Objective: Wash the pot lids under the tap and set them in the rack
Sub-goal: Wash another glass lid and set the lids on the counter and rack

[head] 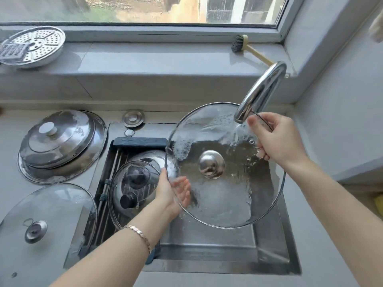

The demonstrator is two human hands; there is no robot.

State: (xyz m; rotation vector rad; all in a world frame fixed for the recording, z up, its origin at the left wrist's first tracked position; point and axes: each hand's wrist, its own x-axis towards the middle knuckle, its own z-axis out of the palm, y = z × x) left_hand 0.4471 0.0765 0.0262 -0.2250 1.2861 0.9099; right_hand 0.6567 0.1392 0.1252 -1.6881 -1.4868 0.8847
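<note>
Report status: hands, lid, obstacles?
Right hand grips rim of large round glass lid under chrome tap. Left hand supports it beneath, fingers straight. Suds on glass. Dark sink rack holds other lids.

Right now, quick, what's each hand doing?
Left hand: open, fingers flat under the large glass lid, supporting it.
Right hand: gripping the lid's rim under the tap.
</note>
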